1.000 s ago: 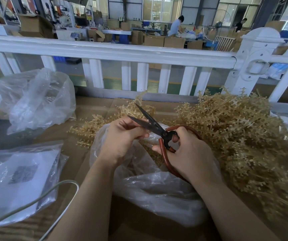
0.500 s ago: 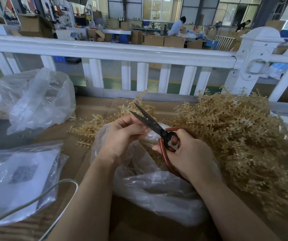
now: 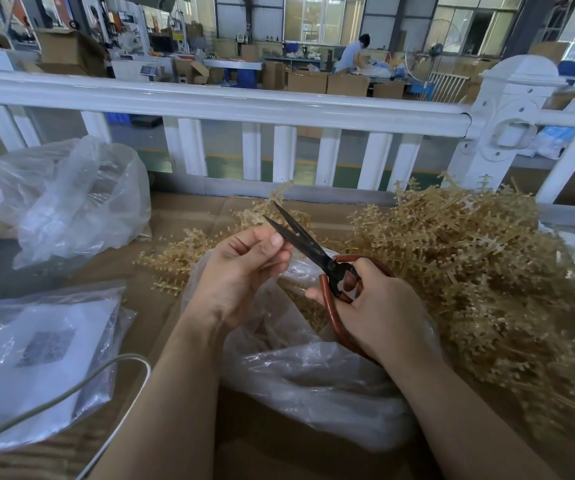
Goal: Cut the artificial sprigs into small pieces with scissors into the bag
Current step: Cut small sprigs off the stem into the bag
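Right hand [image 3: 379,313] grips the scissors [image 3: 317,254] by the red loop handles, fingers curled through and around them; blades part-open, long axis running from the handles up and to the left, tips pointing away toward the rail [image 3: 210,102]. Left hand [image 3: 241,271] has thumb and fingers pinched together just beside the lower blade; presumably on a sprig stub, but the piece is too small to make out. Both hands hover over the mouth of the bag [image 3: 307,375], which lies open directly beneath; cut bits show inside. Judgement: next cut needs the pinched piece fed rightward into the blade gap, so the left hand is the nearer feeder. Beyond, loose sprigs [image 3: 182,258] lie left of the bag; main pile [image 3: 469,265] sits right, stems lying every way.
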A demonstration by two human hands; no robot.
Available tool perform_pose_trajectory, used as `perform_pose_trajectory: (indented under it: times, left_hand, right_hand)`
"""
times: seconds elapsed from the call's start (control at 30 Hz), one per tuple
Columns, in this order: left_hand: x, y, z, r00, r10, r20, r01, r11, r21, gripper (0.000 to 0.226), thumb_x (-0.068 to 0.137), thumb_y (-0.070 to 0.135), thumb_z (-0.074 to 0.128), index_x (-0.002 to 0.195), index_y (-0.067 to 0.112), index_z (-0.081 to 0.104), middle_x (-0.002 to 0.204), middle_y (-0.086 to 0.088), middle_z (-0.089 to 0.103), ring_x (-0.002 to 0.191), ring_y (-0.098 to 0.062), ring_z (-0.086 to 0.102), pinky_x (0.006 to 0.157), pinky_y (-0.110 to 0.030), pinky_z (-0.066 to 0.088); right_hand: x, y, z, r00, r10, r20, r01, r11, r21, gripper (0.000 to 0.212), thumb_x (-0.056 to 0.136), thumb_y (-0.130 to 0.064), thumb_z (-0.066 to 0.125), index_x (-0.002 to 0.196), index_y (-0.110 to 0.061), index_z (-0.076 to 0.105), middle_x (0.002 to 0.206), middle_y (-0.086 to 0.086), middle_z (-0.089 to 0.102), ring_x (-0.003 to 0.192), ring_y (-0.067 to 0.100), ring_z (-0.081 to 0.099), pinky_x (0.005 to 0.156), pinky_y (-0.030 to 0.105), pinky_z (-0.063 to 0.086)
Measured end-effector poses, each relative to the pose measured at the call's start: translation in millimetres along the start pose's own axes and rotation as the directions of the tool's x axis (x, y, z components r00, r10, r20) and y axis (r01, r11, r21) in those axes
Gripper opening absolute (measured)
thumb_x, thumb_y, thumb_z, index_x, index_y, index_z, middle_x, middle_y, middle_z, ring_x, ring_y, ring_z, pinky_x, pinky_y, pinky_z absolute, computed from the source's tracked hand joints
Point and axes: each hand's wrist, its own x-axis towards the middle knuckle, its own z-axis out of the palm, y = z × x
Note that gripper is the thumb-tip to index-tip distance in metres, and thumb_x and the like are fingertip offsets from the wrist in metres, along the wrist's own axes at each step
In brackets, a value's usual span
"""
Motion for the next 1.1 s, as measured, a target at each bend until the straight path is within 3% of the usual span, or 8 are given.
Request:
perform_pose_trajectory:
  times: [0.13,0.3,0.43,0.57,0.8,0.97,1.1]
  left_hand:
    - [0,0,0,1.0,0.013,0.002,-0.013,1.0,0.008,0.004,0.078,0.017,0.069,0.077,0.014,0.073,0.08,-0.003,0.071,0.073,-0.011,0.065,0.075,-0.022,0.056]
    - [2,-2,-1,0.998,0.058,0.011,-0.059,0.997,0.055,0.006,0.079,0.015,0.068,0.075,0.012,0.071,0.074,-0.003,0.07,0.071,-0.01,0.065,0.074,-0.021,0.055]
    - [4,-7,-2,0.998,0.065,-0.028,-0.058,0.981,0.184,0.006,0.086,0.007,0.062,0.08,0.004,0.064,0.073,-0.004,0.069,0.073,-0.011,0.066,0.074,-0.022,0.055]
    - [3,-8,-2,0.998,0.065,-0.01,-0.061,0.972,0.229,0.006,0.089,0.002,0.06,0.084,-0.001,0.062,0.076,-0.006,0.068,0.074,-0.011,0.066,0.074,-0.022,0.055]
    - [0,-3,3,0.998,0.054,0.029,-0.058,0.979,0.194,0.015,0.079,0.016,0.065,0.068,0.019,0.075,0.072,0.0,0.068,0.074,-0.009,0.064,0.078,-0.02,0.055]
    - [0,-3,3,1.0,0.01,0.002,-0.01,0.993,0.116,0.012,0.075,0.015,0.068,0.066,0.017,0.075,0.072,-0.002,0.069,0.074,-0.009,0.065,0.078,-0.02,0.056]
    - [0,-3,5,0.998,-0.053,-0.034,0.054,0.998,0.025,0.008,0.072,0.015,0.069,0.066,0.013,0.073,0.073,-0.004,0.069,0.074,-0.01,0.066,0.074,-0.02,0.056]
  right_hand:
    - [-1,0,0,1.0,-0.008,-0.012,0.008,1.0,-0.003,0.074,0.073,-0.099,0.029,0.082,-0.029,0.052,0.068,-0.016,0.061,0.06,0.007,0.062,0.053,0.028,0.053]
    - [1,-1,0,0.999,-0.014,-0.051,0.012,0.999,-0.035,0.074,0.073,-0.099,0.029,0.085,-0.029,0.049,0.065,-0.021,0.051,0.054,-0.004,0.048,0.046,0.014,0.037]
    - [3,2,3,0.998,-0.026,-0.059,0.02,0.996,-0.089,0.075,0.072,-0.102,0.021,0.087,-0.032,0.041,0.067,-0.019,0.053,0.055,0.001,0.054,0.045,0.025,0.051]
    - [3,3,5,0.995,-0.043,-0.095,0.032,0.993,-0.111,0.07,0.074,-0.1,0.023,0.082,-0.032,0.036,0.063,-0.017,0.049,0.051,0.002,0.049,0.041,0.021,0.042]
    - [2,1,2,0.995,-0.039,-0.092,0.028,0.993,-0.117,0.065,0.076,-0.098,0.024,0.077,-0.034,0.029,0.058,-0.018,0.046,0.046,-0.003,0.045,0.039,0.015,0.032]
    - [1,-4,-3,0.993,-0.054,-0.106,0.037,0.988,-0.152,0.06,0.079,-0.091,0.038,0.075,-0.031,0.033,0.055,-0.017,0.045,0.045,-0.003,0.042,0.039,0.014,0.028]
    - [2,-7,-6,0.993,-0.043,-0.113,0.025,0.987,-0.157,0.062,0.078,-0.088,0.044,0.074,-0.027,0.037,0.055,-0.014,0.046,0.044,0.006,0.045,0.04,0.022,0.037]
